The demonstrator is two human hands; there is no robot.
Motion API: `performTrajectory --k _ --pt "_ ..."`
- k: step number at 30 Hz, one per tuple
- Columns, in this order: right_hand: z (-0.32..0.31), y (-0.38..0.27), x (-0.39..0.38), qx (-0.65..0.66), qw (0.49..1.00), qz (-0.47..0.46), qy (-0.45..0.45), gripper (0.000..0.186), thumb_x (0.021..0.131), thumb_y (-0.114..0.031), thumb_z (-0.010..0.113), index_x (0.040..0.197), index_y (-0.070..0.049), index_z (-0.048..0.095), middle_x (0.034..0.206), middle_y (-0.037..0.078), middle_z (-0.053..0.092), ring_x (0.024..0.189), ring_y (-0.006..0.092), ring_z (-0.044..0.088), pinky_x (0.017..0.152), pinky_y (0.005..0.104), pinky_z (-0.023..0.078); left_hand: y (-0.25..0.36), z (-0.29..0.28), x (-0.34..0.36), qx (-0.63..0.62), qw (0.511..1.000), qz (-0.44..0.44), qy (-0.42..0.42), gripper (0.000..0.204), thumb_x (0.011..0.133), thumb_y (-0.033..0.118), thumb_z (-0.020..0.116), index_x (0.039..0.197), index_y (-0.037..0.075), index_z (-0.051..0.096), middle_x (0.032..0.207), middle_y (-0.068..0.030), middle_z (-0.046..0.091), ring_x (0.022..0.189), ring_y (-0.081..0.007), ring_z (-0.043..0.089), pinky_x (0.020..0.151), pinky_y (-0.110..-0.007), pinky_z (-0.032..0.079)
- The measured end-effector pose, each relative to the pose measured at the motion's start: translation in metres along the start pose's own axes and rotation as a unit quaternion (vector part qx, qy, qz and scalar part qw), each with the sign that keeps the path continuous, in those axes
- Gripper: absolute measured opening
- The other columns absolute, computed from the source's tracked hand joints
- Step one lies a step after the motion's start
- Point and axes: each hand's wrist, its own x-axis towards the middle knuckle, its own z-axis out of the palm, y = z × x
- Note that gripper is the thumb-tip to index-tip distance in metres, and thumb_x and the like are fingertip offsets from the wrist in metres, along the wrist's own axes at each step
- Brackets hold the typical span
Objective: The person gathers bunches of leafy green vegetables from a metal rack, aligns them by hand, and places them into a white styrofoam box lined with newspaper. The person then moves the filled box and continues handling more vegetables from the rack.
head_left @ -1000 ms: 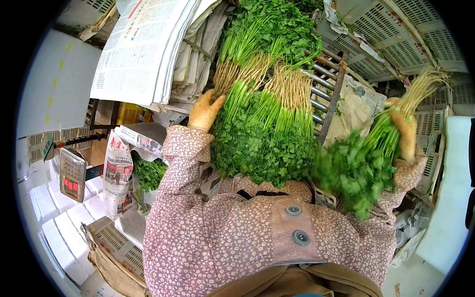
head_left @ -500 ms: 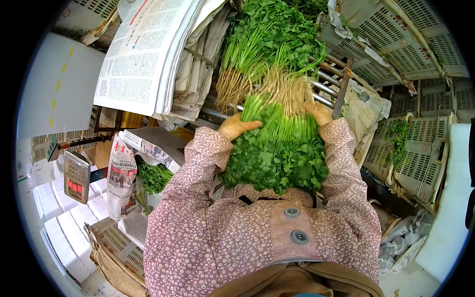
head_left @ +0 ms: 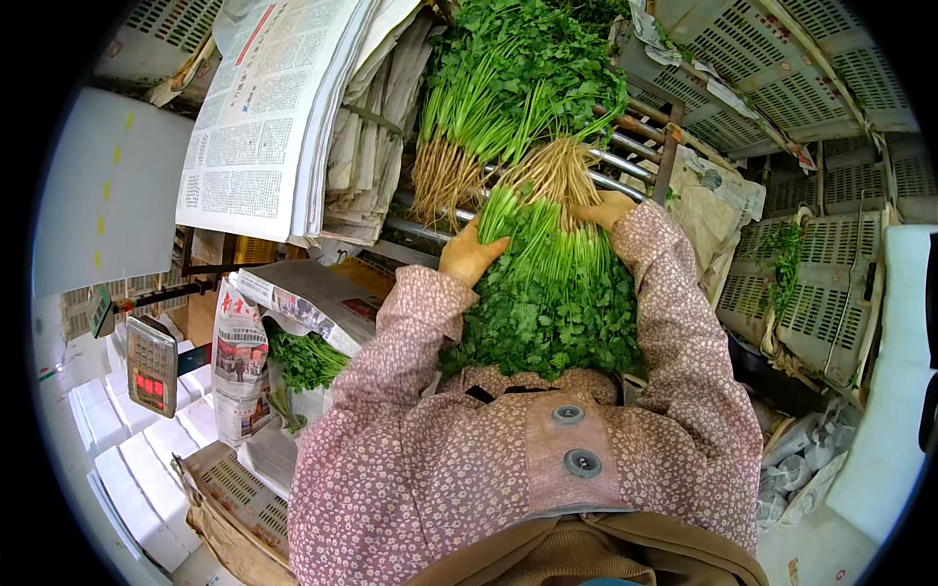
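Observation:
A wide bunch of coriander [head_left: 552, 303] lies against my front, leaves toward me and pale brown roots pointing away. My left hand [head_left: 471, 256] clasps its left side just below the roots, thumb laid across the stems. On the opposite side, my right hand [head_left: 603, 209] is wrapped around the stems close to the roots; some of its fingers are hidden. Beyond my hands, more coriander [head_left: 513, 73] is heaped on a rack of metal bars [head_left: 625, 166], its roots facing me and meeting those of the held bunch.
A thick stack of newspapers [head_left: 274, 117] stands left of the heap. Newspaper-wrapped greens [head_left: 305, 359] sit lower left, near a scale display [head_left: 151, 366] and white boxes [head_left: 147, 479]. Plastic crates [head_left: 811, 283] line the right side, with a white foam panel [head_left: 884, 391] beside them.
My hands have drawn closer together on the coriander, squeezing the stems and roots into a narrower bundle. The right hand has moved left and slightly away from me.

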Motion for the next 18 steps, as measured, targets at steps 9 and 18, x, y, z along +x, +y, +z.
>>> performTrajectory --k 9,18 --pt "0.003 0.016 0.007 0.027 1.000 0.015 0.006 0.055 0.078 -0.039 0.063 0.120 -0.004 0.056 0.115 0.018 0.058 0.103 0.0274 0.055 0.094 0.0383 0.040 0.037 -0.006 -0.008 0.067 0.994 0.023 -0.078 0.108 0.071 0.045 0.072 0.144 0.008 0.001 0.145 -0.0237 0.018 0.134 -0.0348 0.022 0.108 -0.041 0.023" --pt "-0.004 0.011 0.024 0.121 0.981 -0.047 -0.142 0.086 0.069 -0.051 0.071 0.127 0.006 0.044 0.136 0.022 0.038 0.128 0.0343 0.034 0.105 0.0433 0.028 -0.022 0.005 0.026 -0.111 0.979 0.116 -0.128 0.106 0.070 0.038 0.075 0.143 0.003 0.007 0.136 -0.0233 0.037 0.125 -0.0339 0.039 0.105 -0.035 0.029"
